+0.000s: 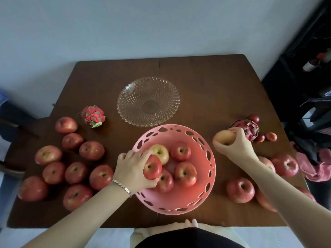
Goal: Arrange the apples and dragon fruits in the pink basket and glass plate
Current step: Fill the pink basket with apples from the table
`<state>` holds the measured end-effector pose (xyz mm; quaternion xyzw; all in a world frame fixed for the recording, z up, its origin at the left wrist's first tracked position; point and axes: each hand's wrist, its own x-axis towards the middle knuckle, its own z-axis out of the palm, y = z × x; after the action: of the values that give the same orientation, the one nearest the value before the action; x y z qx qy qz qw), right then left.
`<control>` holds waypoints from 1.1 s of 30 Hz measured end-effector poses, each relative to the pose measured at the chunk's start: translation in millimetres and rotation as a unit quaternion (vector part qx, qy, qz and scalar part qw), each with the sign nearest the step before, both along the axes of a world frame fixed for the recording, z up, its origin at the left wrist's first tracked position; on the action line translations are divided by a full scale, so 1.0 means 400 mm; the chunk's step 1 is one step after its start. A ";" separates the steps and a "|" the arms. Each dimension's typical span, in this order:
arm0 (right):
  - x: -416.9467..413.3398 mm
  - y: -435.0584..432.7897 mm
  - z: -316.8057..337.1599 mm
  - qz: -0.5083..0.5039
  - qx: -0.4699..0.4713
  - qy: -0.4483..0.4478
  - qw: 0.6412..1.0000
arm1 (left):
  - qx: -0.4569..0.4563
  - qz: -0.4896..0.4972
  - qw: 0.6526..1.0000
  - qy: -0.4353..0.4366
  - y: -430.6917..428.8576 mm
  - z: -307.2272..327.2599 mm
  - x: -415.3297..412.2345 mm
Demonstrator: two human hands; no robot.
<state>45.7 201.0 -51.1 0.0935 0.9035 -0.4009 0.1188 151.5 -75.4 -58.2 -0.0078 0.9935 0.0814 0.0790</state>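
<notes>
Both hands closed: L (133, 170) red apple (152, 167), R (234, 142) yellow apple (223, 136).

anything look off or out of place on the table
Nothing spilled or damaged. The only oddities: a few small dark red fruits sit around the right dragon fruit, neither apples nor dragon fruits, and the glass plate is empty. The left hand sets an apple in the pink basket.

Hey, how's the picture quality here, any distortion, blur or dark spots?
Head view: wide-angle bending bows the table edges; light is dim and flat; the right margin is nearly black; the right hand and its apple look slightly soft; the glass plate shows no harsh glare.
</notes>
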 end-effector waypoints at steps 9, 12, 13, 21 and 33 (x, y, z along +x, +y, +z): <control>0.086 -0.172 0.053 0.183 -0.046 -0.048 0.981 | -0.100 -0.087 0.991 0.010 -0.041 -0.043 0.011; 0.139 -0.207 0.046 0.258 -0.043 -0.118 0.958 | -0.075 -0.092 0.992 -0.037 -0.049 -0.044 0.014; 0.155 -0.220 0.043 0.280 -0.039 -0.127 0.951 | -0.064 -0.095 0.992 -0.059 -0.054 -0.042 0.014; 0.271 -0.314 -0.016 0.330 -0.025 -0.133 0.934 | 0.259 -0.014 0.960 -0.104 -0.081 0.009 0.044; 0.227 -0.248 -0.027 0.377 -0.055 -0.189 0.905 | 0.083 -0.185 0.978 0.037 -0.023 -0.021 0.073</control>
<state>136.7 101.6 -61.9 -0.1871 0.8084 -0.3501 0.4346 180.8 -84.8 -66.5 0.1860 0.9697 0.1481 0.0567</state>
